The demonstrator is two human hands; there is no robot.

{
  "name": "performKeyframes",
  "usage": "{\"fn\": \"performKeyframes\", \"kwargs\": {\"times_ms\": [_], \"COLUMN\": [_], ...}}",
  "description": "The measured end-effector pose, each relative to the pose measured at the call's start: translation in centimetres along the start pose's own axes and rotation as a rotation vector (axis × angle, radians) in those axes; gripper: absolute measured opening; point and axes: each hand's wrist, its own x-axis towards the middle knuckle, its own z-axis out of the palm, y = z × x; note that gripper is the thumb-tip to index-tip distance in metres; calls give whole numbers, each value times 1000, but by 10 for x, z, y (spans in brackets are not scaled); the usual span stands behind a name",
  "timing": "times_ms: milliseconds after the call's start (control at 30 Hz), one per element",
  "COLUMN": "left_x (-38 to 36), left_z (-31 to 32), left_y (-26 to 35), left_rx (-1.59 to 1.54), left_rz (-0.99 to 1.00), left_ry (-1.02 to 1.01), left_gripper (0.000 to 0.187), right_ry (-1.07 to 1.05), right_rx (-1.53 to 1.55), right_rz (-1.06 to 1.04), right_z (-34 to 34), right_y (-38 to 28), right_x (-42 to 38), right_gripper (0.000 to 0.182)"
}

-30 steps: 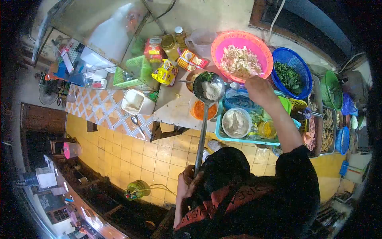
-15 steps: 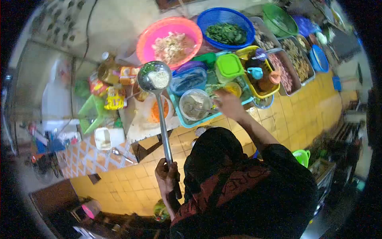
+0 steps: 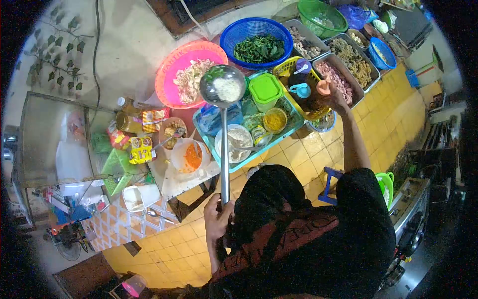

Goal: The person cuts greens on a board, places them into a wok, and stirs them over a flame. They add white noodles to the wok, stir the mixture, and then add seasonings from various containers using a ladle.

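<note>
My left hand (image 3: 217, 219) is closed around the handle of a large metal ladle (image 3: 224, 142), held up with its bowl at the top. White powder and chopped green leaves lie in the bowl. My right hand (image 3: 338, 97) reaches over the yellow basket (image 3: 309, 116), fingers at an orange-capped bottle (image 3: 323, 88) and seemingly closed on it. Beside that bottle stand a teal-capped bottle (image 3: 299, 90) and a purple-capped one (image 3: 301, 67). Below the ladle bowl, a white tub of flour (image 3: 234, 144) with a spoon sits in a turquoise tray (image 3: 271, 144).
A pink basin of shredded food (image 3: 164, 82), a blue basket of greens (image 3: 226, 40) and metal trays of meat (image 3: 334, 77) line the back. A tub of orange paste (image 3: 190, 155) and a green-lidded box (image 3: 265, 88) stand nearer. A blue stool (image 3: 328, 187) is on the tiled floor.
My right hand has moved from beside the flour tub, rightward and up to the orange-capped bottle. The view has shifted and turned slightly. My left hand still holds the ladle up.
</note>
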Motion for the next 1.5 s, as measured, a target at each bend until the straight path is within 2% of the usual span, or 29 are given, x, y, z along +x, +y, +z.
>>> {"fn": "performKeyframes", "kwargs": {"times_ms": [67, 100, 233, 300, 367, 433, 500, 567, 600, 667, 700, 733, 800, 867, 933, 1000, 1033, 1100, 1333, 1400, 1500], "left_x": [1, 1, -2, -1, -1, -3, -6, -11, -13, -18, -21, -23, -26, -34, -39, -42, -44, -48, -53, -53, -52], "left_z": [4, 6, 12, 16, 15, 15, 18, 22, 24, 29, 30, 31, 30, 35, 37, 35, 35, 36, 37, 41, 48], "left_y": [3, 5, 15, 13, 2, -3, 3, 4, 4, 6, 5, 0, -17, -27, -36, -42, -41, -36, -35, -30, -21], "left_rx": [3, 20, 111, 89, 123, 153, 190, 182, 185, 158, 138, 130, 102, 69, 38, 91, 82, 146, 119, 55, 123], "left_rz": [-4, -9, 45, 21, 24, 47, 46, 33, 28, 12, -5, -1, 136, 191, 243, 364, 362, 241, 98, 49, 19], "left_ry": [-20, -32, -67, -58, -73, -78, -112, -113, -111, -104, -95, -94, -154, -100, -41, -105, -100, -105, -194, -202, -184], "left_gripper": [15, 15, 17, 18, 20, 20, 20, 19, 19, 19, 18, 18, 20, 23, 26, 31, 31, 31, 25, 22, 20], "right_ry": [34, 42, 193, 227, 93, 116, 31, -235, -238, -347, -304, -304, -141, -240, -503, -506, -504, -530, -591, -443, -540], "right_rx": [-100, 7, 345, 502, -189, -845, -894, -1226, -1233, -1405, -1512, -1519, -1742, -1781, -1832, -1800, -1763, -1737, -1767, -1742, -1708], "right_rz": [58, 8, -69, 46, -87, -239, -303, -229, -229, -414, -577, -583, -995, -1013, -761, -737, -697, -688, -572, -685, -566], "right_z": [15, 22, 32, 41, 37, 32, 39, 55, 65, 80, 86, 93, 111, 120, 128, 132, 131, 126, 112, 107, 97], "right_y": [0, -3, 72, 18, -36, -80, -149, -205, -219, -237, -226, -224, -225, -229, -234, -242, -245, -236, -229, -226, -230], "right_x": [1, -3, 4, 2, 9, 20, 24, 24, 25, 28, 33, 32, 28, 19, 9, 0, -5, -6, -14, -16, -13], "right_gripper": [58, 43, 54, 64, 72, 78, 79, 76, 76, 73, 65, 65, 43, 36, 44, 43, 42, 41, 41, 28, 38]}}
